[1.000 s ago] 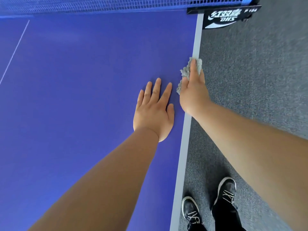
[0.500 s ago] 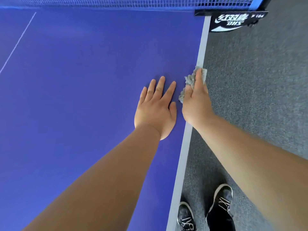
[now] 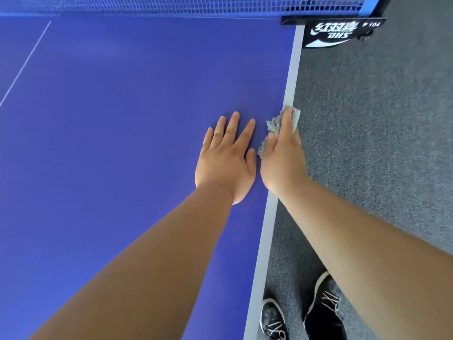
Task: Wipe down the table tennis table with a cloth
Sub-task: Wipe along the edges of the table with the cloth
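Observation:
The blue table tennis table [image 3: 117, 133] fills the left and middle of the head view, with a pale side line [image 3: 291, 79] along its right edge. My right hand [image 3: 282, 160] presses a small grey cloth [image 3: 273, 125] onto that side line; the cloth sticks out under the fingers and over the table's edge. My left hand [image 3: 225, 158] lies flat on the blue top just left of the right hand, fingers spread, holding nothing.
The blue net [image 3: 171, 4] runs across the top, ending at a black net clamp [image 3: 338, 30] with white lettering at the right. Grey carpet [image 3: 380, 131] lies right of the table. My two black shoes [image 3: 301, 317] stand by the table's edge.
My right hand has slid the cloth back along the side line, away from the net and toward me. My left hand has stayed flat on the top.

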A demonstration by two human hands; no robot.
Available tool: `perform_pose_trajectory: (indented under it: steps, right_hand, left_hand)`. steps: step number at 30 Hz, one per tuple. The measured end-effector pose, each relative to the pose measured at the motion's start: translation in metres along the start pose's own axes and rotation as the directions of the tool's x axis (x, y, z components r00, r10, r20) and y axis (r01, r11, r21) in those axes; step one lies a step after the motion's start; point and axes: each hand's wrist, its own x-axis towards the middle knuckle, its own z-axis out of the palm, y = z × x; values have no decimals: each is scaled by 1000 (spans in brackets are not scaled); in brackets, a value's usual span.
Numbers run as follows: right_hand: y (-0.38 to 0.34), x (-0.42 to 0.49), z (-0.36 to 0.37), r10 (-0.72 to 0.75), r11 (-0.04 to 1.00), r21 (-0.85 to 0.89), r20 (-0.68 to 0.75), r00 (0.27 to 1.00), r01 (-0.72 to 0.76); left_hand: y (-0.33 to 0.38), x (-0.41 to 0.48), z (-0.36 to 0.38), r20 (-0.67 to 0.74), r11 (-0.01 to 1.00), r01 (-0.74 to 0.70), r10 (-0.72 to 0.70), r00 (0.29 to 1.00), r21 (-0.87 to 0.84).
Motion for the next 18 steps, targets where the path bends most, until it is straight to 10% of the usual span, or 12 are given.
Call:
perform_pose_trajectory:
  steps: [18]
  right_hand:
    - [7, -99, 5, 90, 996, -24, 39, 995, -89]
  left_hand:
    - [3, -38, -4, 65, 999, 34, -34, 997, -12]
